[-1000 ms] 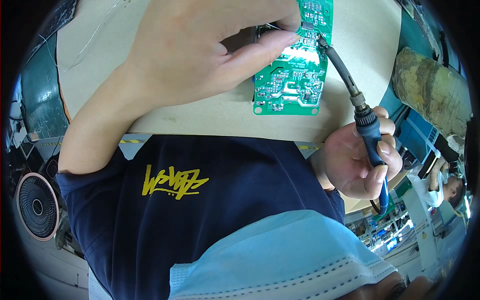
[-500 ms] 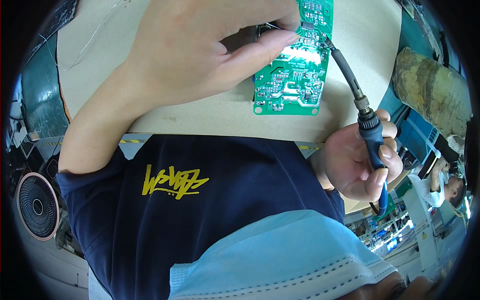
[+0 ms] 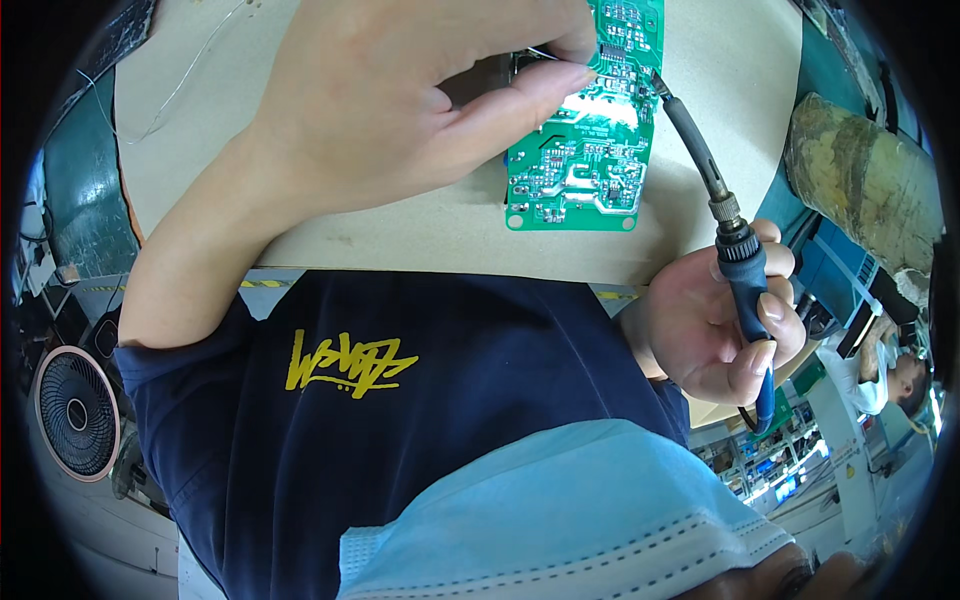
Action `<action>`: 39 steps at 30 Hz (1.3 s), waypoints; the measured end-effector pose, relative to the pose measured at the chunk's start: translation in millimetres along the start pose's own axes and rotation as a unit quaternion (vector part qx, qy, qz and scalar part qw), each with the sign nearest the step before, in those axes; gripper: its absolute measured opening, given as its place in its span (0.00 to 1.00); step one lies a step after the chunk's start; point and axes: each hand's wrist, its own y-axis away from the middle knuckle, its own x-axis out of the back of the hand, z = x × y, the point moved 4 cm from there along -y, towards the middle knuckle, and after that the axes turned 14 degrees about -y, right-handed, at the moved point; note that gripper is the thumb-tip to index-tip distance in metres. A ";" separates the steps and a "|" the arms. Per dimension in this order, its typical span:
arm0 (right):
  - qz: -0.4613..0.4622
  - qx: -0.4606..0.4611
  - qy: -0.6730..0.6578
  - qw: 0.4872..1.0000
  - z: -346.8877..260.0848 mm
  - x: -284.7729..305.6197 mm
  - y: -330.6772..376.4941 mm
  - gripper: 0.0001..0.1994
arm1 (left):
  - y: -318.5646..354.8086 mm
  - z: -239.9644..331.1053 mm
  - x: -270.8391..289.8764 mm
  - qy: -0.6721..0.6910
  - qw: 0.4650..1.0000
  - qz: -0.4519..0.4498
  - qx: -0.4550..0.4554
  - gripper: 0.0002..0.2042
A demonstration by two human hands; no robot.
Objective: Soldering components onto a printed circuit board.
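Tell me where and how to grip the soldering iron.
The soldering iron is probably best gripped by its blue handle, from the near side, as the right hand does: the metal shaft and tip point up-left toward the green circuit board.

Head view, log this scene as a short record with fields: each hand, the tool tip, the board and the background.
Left hand: pinching thin wire over circuit board
Right hand: holding soldering iron
Iron tip: at circuit board's right side; contact unclear
Circuit board: green, over tan work surface
Left background: round fan
Right background: another person
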 end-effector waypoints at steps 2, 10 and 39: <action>0.008 0.007 0.003 1.000 -0.1 -1.1 0.5 0.19 | 2.1 -1.7 -2.2 0.003 1.000 0.000 0.019 0.08; -0.042 0.076 0.089 0.992 -7.2 -11.9 -8.3 0.19 | 4.0 -3.9 1.1 0.017 1.000 -0.006 0.015 0.07; -0.147 0.086 0.184 0.968 -15.7 -35.7 -23.3 0.17 | 4.4 -2.7 -0.7 0.023 0.998 0.011 0.050 0.07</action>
